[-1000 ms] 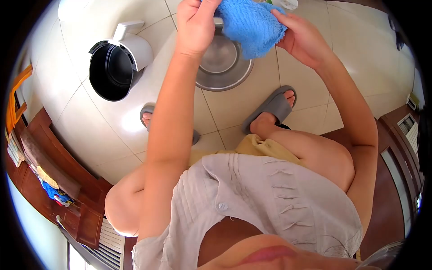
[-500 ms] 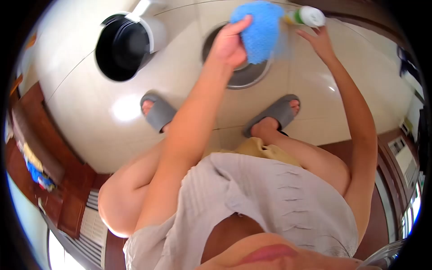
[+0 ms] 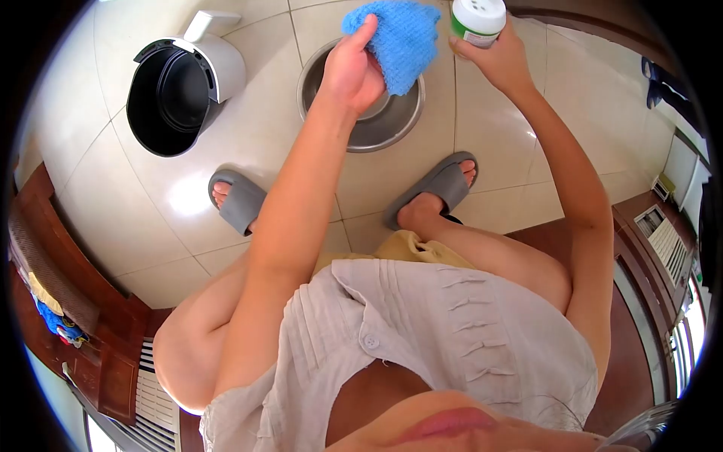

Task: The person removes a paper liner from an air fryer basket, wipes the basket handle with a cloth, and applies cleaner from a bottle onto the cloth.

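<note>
My left hand (image 3: 355, 75) is closed on a fluffy blue cloth (image 3: 403, 47), thumb on top, above a round steel basin (image 3: 380, 137) on the floor. The cloth hides part of the basin. To the right, my right hand (image 3: 501, 62) is wrapped round a white and green shaker bottle (image 3: 479, 21). Its white lid, with small dark holes, faces up toward me. Part of the label shows below the lid.
A white air fryer basket (image 3: 230, 68) with a black inside lies tilted on the tiled floor at left. My feet, in grey slippers (image 3: 245, 203), stand before the basin. Wooden furniture (image 3: 68, 226) lines the left; a dark wooden edge (image 3: 587, 34) runs at upper right.
The bottle has turned so its lid faces me, and my right thumb now rests against it. My left hand keeps the cloth over the basin. The whole view has shifted a little.
</note>
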`<action>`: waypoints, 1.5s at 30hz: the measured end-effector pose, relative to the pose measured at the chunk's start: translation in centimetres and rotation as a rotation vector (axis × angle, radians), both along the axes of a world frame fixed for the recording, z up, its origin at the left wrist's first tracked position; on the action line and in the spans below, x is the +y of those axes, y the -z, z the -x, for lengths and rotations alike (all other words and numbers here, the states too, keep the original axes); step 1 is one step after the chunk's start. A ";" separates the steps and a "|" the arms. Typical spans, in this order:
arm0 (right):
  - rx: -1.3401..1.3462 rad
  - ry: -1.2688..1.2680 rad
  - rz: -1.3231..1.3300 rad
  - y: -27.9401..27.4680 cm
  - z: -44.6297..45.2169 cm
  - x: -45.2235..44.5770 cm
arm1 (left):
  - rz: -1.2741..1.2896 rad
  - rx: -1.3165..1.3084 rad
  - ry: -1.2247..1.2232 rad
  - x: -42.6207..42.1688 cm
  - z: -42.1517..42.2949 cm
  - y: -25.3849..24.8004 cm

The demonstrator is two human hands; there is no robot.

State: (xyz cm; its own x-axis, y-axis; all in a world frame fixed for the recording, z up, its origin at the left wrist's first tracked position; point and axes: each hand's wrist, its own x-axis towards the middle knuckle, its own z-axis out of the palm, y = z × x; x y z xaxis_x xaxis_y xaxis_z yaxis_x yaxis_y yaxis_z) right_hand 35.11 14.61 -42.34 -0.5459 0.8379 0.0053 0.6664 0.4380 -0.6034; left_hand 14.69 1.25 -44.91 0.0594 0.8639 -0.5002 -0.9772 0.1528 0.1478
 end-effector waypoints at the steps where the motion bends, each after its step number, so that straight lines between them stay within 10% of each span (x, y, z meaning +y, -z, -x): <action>1: -0.016 -0.027 -0.014 -1.7 0.4 -0.6 | 0.002 -0.001 -0.002 0.1 0.0 0.2; 12: -0.807 -0.156 -0.205 -11.5 3.5 -4.9 | -0.042 0.063 0.005 0.7 -1.5 -0.9; 25: -0.418 -0.216 -0.234 -15.4 3.3 -4.9 | -0.148 0.265 0.163 0.3 -3.4 -0.9; 30: -0.027 -0.051 -0.300 -18.3 -1.1 -2.9 | -0.270 -0.090 0.150 0.9 -3.2 -1.4; 42: -0.223 -0.233 -0.410 -11.8 -2.7 -3.9 | -0.227 0.005 0.059 2.0 -2.9 -1.6; 45: -0.283 -0.132 0.032 -16.9 -1.8 -2.6 | -0.294 0.067 0.094 1.7 -1.6 -2.0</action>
State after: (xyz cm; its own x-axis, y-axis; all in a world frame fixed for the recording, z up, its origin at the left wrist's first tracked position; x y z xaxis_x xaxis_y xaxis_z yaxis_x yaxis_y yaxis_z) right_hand 36.89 11.98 -25.44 -0.6259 0.7569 -0.1880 0.7486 0.5156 -0.4168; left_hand 16.26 2.97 -42.93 0.1213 0.9643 -0.2354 -0.9474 0.1832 0.2623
